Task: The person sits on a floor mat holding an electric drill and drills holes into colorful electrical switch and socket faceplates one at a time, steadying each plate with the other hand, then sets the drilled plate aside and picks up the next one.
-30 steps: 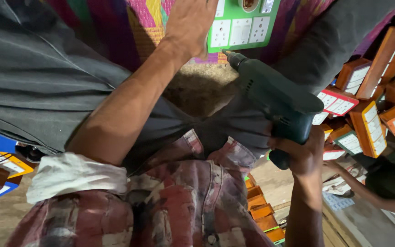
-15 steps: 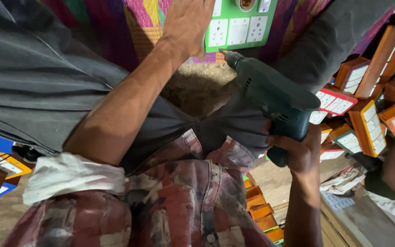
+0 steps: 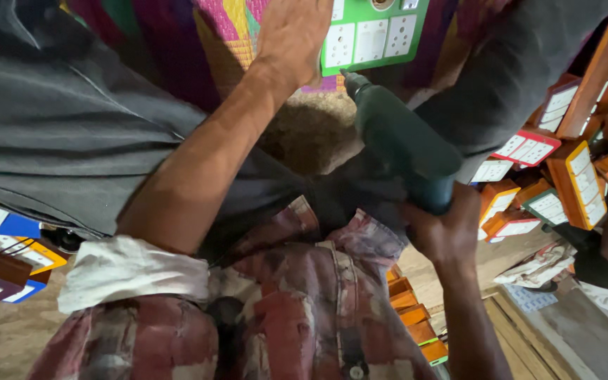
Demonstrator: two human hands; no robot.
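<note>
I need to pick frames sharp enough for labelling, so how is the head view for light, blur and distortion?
Head view: soft, even light with no glare; the left hand on the green switch board and the dark green drill in the right hand are fairly sharp; the plaid shirt close to the lens is slightly soft; the wide lens bends the boxed boards at the right edge.

Colourful woven mat (image 3: 212, 42) underfoot, orange switch boxes (image 3: 571, 176) piled at right, wood planks (image 3: 529, 338) below.
</note>
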